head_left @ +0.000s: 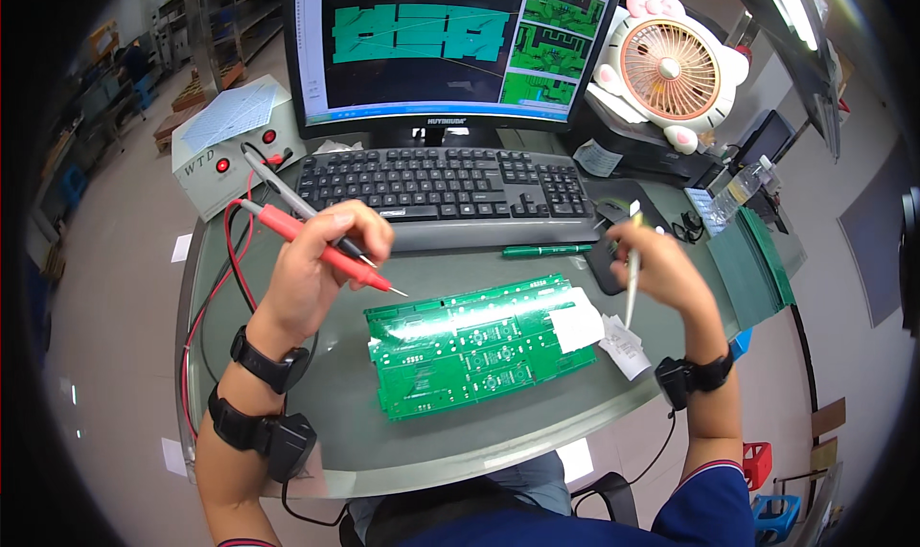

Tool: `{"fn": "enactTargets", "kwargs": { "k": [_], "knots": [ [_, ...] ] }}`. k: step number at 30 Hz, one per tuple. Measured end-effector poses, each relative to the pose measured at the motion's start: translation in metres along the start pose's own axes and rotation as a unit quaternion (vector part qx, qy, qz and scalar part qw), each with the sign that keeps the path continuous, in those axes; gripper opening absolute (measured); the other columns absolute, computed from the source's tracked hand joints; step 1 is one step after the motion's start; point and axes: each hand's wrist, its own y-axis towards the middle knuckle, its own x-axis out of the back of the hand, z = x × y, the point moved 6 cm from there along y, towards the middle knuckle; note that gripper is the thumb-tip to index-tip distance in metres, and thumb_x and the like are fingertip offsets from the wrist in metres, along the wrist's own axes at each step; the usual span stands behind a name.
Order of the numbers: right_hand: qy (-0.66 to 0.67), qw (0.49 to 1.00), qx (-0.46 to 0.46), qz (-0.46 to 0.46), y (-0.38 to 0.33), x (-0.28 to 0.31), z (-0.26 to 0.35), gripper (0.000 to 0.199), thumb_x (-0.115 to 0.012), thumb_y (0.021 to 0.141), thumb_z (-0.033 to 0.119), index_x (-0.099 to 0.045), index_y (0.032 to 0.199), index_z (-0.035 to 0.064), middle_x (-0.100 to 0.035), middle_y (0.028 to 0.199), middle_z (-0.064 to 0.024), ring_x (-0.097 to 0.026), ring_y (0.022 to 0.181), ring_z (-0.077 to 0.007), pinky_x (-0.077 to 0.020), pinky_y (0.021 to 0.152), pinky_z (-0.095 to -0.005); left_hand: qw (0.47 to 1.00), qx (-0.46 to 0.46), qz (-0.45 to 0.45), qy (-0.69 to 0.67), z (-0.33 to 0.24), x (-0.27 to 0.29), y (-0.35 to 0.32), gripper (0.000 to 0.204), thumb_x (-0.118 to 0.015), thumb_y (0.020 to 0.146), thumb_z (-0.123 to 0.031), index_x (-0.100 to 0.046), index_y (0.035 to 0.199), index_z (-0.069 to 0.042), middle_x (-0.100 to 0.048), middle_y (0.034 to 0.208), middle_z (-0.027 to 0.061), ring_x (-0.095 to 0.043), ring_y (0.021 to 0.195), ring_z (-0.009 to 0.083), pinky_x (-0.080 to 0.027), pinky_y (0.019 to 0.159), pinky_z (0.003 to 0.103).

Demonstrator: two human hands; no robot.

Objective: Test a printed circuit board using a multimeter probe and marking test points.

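Note:
A green printed circuit board [479,350] lies on the desk in front of me. My left hand [326,259] is closed round two test probes, a red probe [347,267] and a black probe [299,202]. The red one's metal tip hangs just above the board's upper left edge. My right hand [656,264] grips a slim white pen-like tool [632,288], pointing down; its exact kind I cannot make out. Below its lower end, a crumpled white paper slip [625,349] rests beside the board. Another white paper piece [578,321] covers part of the board's right end.
Behind the board stand a black keyboard [441,187] and a monitor [431,48] with a board layout. A green pen [546,251] and a mouse [606,264] lie nearby. Left is a tester box [235,149] with probe cables; right, a fan [671,68], bottle [738,192] and green boards [752,269].

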Motion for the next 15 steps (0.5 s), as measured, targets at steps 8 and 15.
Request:
{"fn": "enactTargets", "kwargs": {
  "k": [8, 15],
  "knots": [
    [0.559, 0.821, 0.111, -0.028, -0.003, -0.024, 0.146, 0.022, -0.074, 0.086, 0.009, -0.054, 0.09, 0.0016, -0.063, 0.078, -0.0076, -0.065, 0.065, -0.013, -0.0518, 0.056, -0.0249, 0.96, 0.064, 0.253, 0.105, -0.015, -0.077, -0.023, 0.05, -0.041, 0.089, -0.035, -0.073, 0.092, 0.002, -0.06, 0.119, 0.0209, -0.054, 0.11, 0.0278, -0.034, 0.103, 0.036],
    [0.655, 0.747, 0.112, -0.031, -0.004, -0.038, 0.168, 0.021, -0.069, 0.09, 0.011, -0.048, 0.091, 0.0054, -0.061, 0.077, -0.0078, -0.058, 0.061, -0.0109, -0.0472, 0.053, -0.0241, 0.955, 0.115, 0.265, -0.061, -0.02, -0.075, -0.048, 0.046, -0.044, 0.088, -0.031, -0.065, 0.063, 0.001, -0.057, 0.059, 0.0097, -0.049, 0.061, 0.0224, -0.045, 0.072, 0.04]
  ]
}}
